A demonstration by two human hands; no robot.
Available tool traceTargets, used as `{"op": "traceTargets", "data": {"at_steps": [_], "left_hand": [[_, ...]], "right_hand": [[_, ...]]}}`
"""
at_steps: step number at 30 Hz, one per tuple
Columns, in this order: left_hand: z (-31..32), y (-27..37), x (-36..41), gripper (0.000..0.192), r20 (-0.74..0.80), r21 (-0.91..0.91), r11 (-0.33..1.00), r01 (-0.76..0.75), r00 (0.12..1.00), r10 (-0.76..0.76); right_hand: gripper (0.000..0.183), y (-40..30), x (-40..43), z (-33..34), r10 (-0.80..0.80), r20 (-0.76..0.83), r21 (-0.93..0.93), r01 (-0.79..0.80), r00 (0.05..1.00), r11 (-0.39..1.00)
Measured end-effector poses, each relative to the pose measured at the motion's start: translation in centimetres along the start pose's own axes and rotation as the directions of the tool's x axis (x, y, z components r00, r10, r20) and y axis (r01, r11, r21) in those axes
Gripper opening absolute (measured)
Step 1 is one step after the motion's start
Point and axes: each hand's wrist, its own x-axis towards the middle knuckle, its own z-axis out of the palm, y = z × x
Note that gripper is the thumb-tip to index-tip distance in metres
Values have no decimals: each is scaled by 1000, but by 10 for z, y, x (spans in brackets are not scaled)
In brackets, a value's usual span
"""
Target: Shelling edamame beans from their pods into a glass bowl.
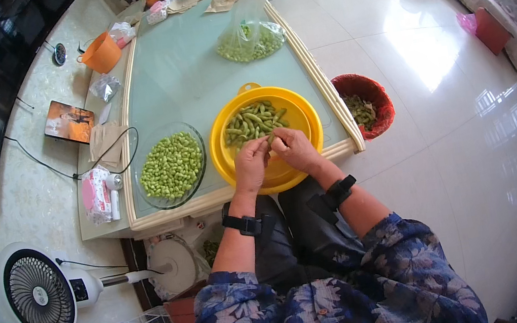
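Observation:
Both my hands meet over the near part of a yellow plastic basin [217,155], where unshelled soybean pods [251,120] lie heaped toward the far side. My left hand [250,163] and my right hand [296,147] pinch one green pod [271,137] between their fingertips. To the left, a clear glass dish [200,143] holds a pile of shelled green beans [172,168]. Farther back on the table stands an open-topped clear plastic bag [248,40] with more shelled beans in its bottom.
A bin with a red liner [386,114] containing empty pods stands right of the glass-topped table [172,73]. Tissues [97,196], a tablet-like panel [69,122] and an orange basket [101,53] line the left ledge. A fan [40,295] stands at lower left.

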Motion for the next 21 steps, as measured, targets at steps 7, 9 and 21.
{"op": "traceTargets", "data": {"at_steps": [7,9,21], "left_hand": [[-11,8,5,22,193,-237,937,256,958,-213],[-10,14,6,23,203,-260,917,302,946,-254],[-12,17,12,22,302,-336,867,367,914,-270]], "right_hand": [[16,-1,-2,0,-19,10,-15,19,1000,1000],[15,-4,-3,-1,-6,13,-20,7,1000,1000],[22,14,3,1,90,104,279,-115,991,953]]}}
